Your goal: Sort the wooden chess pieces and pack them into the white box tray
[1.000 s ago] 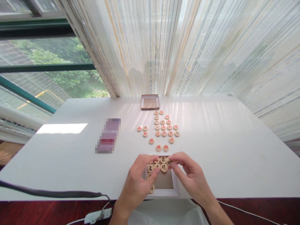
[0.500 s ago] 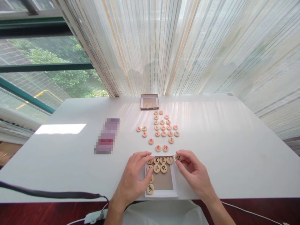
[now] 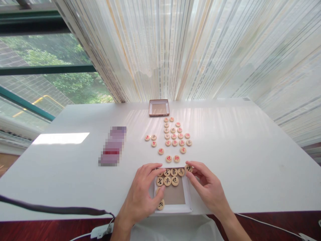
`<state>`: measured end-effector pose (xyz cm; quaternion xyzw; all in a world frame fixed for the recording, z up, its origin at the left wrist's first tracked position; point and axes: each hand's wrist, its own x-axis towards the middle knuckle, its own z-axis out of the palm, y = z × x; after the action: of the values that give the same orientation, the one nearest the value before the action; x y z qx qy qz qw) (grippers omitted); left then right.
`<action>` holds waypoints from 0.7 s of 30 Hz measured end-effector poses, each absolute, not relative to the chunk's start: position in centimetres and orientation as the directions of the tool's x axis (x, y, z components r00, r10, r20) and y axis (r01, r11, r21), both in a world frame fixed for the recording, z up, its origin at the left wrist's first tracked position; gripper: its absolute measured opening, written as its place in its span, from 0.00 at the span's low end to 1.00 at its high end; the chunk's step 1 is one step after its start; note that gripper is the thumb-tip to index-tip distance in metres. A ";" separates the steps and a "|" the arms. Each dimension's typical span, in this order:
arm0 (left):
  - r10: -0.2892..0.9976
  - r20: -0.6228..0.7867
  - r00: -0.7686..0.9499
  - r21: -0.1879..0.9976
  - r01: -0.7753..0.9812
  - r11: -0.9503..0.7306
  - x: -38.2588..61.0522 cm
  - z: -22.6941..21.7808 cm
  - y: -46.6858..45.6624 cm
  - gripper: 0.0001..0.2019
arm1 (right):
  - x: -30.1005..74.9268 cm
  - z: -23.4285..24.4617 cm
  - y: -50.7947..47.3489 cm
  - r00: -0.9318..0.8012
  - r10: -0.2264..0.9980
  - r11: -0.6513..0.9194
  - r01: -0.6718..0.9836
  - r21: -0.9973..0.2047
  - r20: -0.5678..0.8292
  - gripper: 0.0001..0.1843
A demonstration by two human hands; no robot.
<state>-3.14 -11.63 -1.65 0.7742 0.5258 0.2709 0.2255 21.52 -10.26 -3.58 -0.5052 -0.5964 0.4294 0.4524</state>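
Observation:
A round wooden xiangqi piece with a black character [image 3: 189,168] is pinched between the thumb and fingers of my right hand [image 3: 207,184], at the top right corner of a shallow white box [image 3: 188,197]. Inside the box, several black-marked pieces [image 3: 167,181] lie face up, in rows along the top and down the left side. My left hand [image 3: 142,187] rests over the box's left edge with thumb and fingers spread apart, covering part of some pieces. Beyond the box, several loose pieces [image 3: 174,136], mostly red-marked, lie scattered on the white table [image 3: 238,150].
An open box lid [image 3: 159,107] lies near the table's far edge. To the left is a blurred purple object [image 3: 112,146]. A black strap or cable [image 3: 55,208] crosses the front left, near a white power strip [image 3: 102,231]. Striped curtains [image 3: 160,50] hang behind.
My right hand has moved slightly left, bringing the held piece onto the box's corner. My left thumb has shifted down a little, uncovering more of a second-row piece.

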 end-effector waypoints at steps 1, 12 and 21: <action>0.935 0.172 0.311 0.630 0.695 -0.347 -3.2 -1.5 -11.7 0.24 | 21.5 -3.6 -10.2 -0.075 0.992 0.118 0.211 -0.970 0.104 0.15; 0.926 0.004 0.377 0.655 0.699 -0.287 -3.7 -0.6 -12.5 0.37 | 21.6 -3.8 -10.2 -0.060 0.991 0.133 0.226 -0.965 0.123 0.14; 0.930 0.050 0.365 0.650 0.695 -0.308 -3.6 -0.9 -12.2 0.31 | 21.5 -4.0 -10.1 -0.058 0.986 0.162 0.190 -0.968 0.153 0.16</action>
<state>-3.64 -12.24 -0.89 0.7797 0.5209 0.2148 0.2731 21.49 -10.12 -4.04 -0.4942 -0.5951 0.4182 0.4762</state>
